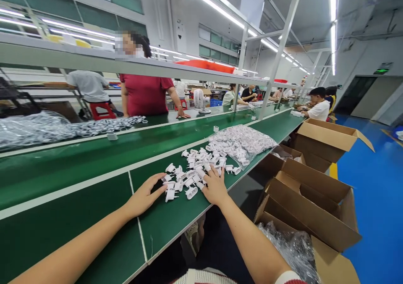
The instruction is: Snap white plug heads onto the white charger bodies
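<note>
A loose pile of small white plug-like plastic parts (190, 193) lies on the green worktop (163, 229). My left hand (143, 198) rests at the pile's left edge, thumb and forefinger apart, their tips touching or close beside the nearest parts. On the pile's right side, my right hand (216, 187) lies palm down with its fingers spread over several parts. White coverings appear to sit on some of its fingertips. Just beyond the pile, a clear plastic bag (244, 143) full of similar white parts lies on the worktop.
Open cardboard boxes (310, 191) stand at my right, one with crumpled clear plastic (288, 246). A green conveyor belt (110, 153) runs past the worktop. Across it, a person in a red top (145, 94) stands near a heap of pale parts (103, 126) and a white fan (199, 100).
</note>
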Motion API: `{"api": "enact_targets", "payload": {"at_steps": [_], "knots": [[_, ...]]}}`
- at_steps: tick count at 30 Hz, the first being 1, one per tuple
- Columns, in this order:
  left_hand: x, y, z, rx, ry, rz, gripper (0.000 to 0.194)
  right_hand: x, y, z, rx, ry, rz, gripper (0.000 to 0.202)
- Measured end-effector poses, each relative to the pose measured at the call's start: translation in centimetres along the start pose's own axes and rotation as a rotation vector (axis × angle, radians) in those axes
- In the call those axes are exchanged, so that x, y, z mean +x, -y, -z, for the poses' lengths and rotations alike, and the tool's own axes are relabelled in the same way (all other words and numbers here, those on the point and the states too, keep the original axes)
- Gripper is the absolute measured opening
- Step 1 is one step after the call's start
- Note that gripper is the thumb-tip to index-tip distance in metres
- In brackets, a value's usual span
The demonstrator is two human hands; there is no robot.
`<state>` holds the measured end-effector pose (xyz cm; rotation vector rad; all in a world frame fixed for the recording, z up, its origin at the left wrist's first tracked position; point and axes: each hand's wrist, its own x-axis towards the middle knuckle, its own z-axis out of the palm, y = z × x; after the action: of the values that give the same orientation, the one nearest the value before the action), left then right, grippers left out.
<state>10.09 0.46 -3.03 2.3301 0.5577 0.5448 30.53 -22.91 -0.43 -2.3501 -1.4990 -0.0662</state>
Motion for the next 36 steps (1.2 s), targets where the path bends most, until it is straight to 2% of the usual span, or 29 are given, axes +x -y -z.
{"api": "enact_targets", "payload": {"at_steps": [2, 6, 9, 12, 14, 16, 17, 18, 21, 23, 25, 28, 30, 33, 36], "knots": [[-0.7, -0.3, 0.4, 0.034, -0.047, 0.007, 0.057, 0.2, 0.0, 0.1, 0.001, -0.009, 0.004, 0.037], [-1.0, -1.1, 0.4, 0.077, -0.194, 0.062, 0.029, 0.6, 0.1, 0.5, -0.01, -0.031, 0.022, 0.054], [-0.9, -1.7, 0.5, 0.093, -0.273, 0.107, 0.023, 1.1, -0.4, 0.4, -0.028, -0.046, 0.068, 0.058], [-0.9, -2.0, 1.1, 0.109, -0.306, 0.124, 0.022, 1.8, -1.6, -0.4, -0.012, -0.195, 0.131, 0.055], [-0.9, -2.3, 1.5, 0.124, -0.328, 0.117, 0.028, 2.4, -2.7, -1.2, 0.055, -0.298, 0.232, 0.055], [-0.8, -2.5, 1.9, 0.146, -0.334, 0.085, 0.062, 3.1, -3.7, -2.1, 0.098, -0.387, 0.318, 0.052], [-0.7, -2.6, 2.1, 0.16, -0.32, 0.061, 0.069, 3.4, -4.0, -2.5, 0.107, -0.415, 0.342, 0.048], [-0.6, -2.7, 2.2, 0.174, -0.296, 0.038, 0.068, 3.9, -4.1, -2.9, 0.11, -0.418, 0.381, 0.042], [-0.3, -3.0, 2.4, 0.201, -0.201, -0.026, 0.042, 5.8, -2.9, -3.6, 0.092, -0.297, 0.639, 0.017], [-0.2, -3.0, 2.3, 0.207, -0.169, -0.04, 0.029, 7.5, -0.7, -3.7, 0.071, -0.195, 0.806, 0.013], [-0.2, -2.8, 2.3, 0.198, -0.171, -0.031, 0.026, 9.5, 2.2, -3.6, 0.061, -0.139, 0.892, 0.008], [-0.1, -2.1, 2.3, 0.143, -0.207, 0.014, 0.026, 12.4, 6.2, -3.8, 0.068, -0.087, 0.914, 0.004], [0.0, -1.5, 2.4, 0.076, -0.248, 0.06, 0.027, 14.1, 7.5, -4.4, 0.072, -0.046, 0.904, 0.003], [0.2, -0.7, 2.5, -0.054, -0.32, 0.111, 0.025, 15.9, 7.4, -5.8, 0.104, 0.022, 0.871, 0.001], [0.1, -0.2, 2.3, -0.206, -0.386, 0.133, 0.014, 16.7, 6.1, -6.5, 0.184, 0.165, 0.832, 0.004]]}}
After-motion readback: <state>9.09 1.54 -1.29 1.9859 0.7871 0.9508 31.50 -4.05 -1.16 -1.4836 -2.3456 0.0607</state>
